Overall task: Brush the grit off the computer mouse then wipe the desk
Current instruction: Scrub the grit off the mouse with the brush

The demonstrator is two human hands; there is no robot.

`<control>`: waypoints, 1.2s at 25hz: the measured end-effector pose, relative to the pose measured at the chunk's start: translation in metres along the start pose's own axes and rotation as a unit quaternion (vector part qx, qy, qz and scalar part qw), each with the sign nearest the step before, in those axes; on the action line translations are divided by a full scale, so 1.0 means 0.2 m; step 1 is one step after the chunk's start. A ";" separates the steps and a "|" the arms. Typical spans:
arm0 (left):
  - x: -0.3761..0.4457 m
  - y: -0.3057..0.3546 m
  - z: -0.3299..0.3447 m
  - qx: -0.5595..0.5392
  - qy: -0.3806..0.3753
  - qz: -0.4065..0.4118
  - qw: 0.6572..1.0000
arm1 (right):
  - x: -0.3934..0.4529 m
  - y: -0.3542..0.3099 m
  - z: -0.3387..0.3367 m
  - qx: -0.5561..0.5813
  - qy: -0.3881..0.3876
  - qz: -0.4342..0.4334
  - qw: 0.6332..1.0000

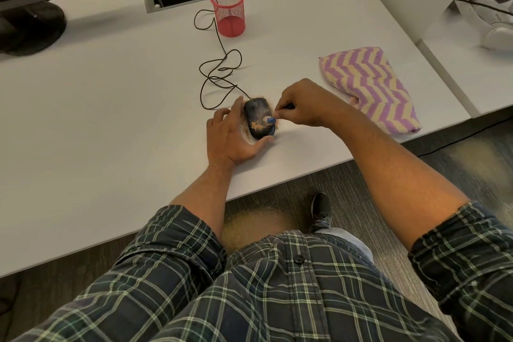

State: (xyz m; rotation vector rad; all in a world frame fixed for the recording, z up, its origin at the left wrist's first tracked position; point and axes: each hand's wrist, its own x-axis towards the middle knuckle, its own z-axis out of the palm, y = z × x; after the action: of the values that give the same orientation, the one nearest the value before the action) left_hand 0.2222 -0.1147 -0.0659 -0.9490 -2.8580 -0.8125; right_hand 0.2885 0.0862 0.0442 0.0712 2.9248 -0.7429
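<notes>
The computer mouse (pixel 259 119) is lying on the white desk (pixel 111 108), near the desk's front edge, with its cable (pixel 219 75) looping away from its far end toward the red mesh cup (pixel 228 10) standing well beyond it. Tan grit (pixel 259 126) is sitting on the rear half of the mouse and is also lying on the desk along both sides of the mouse. The left hand (pixel 231 137) is bracing the mouse: its fingers are lying fairly straight against the mouse's left side, and its thumb is curving around the near end, touching it. The right hand (pixel 301 104) is positioned just right of the mouse, with its fingers curled and pinching a small brush (pixel 270 119). The brush's pale head with blue trim is meeting the right half of the mouse top; the dark handle is mostly hidden inside the fingers, so its shape is unclear. A purple-and-cream zigzag cloth (pixel 369 86) is lying flat well right of the mouse, apart from both hands.
</notes>
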 end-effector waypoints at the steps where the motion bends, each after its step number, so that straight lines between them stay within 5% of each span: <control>1: 0.00 0.00 0.00 0.000 0.000 0.000 1.000 | 0.00 0.00 0.00 0.003 0.003 0.000 1.000; 18: -0.01 0.02 -0.02 -0.005 -0.034 -0.022 0.999 | 0.00 -0.01 0.00 -0.007 -0.006 0.002 1.000; 30: 0.04 -0.01 -0.11 -0.140 -0.133 -0.118 0.974 | 0.08 -0.02 -0.02 -0.044 0.030 0.005 0.999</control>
State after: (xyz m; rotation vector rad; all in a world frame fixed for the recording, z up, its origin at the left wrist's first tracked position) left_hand 0.2122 -0.1228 -0.0460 -0.8025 -3.1915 -1.2267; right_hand 0.2715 0.0852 0.0472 0.1002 3.0067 -0.6206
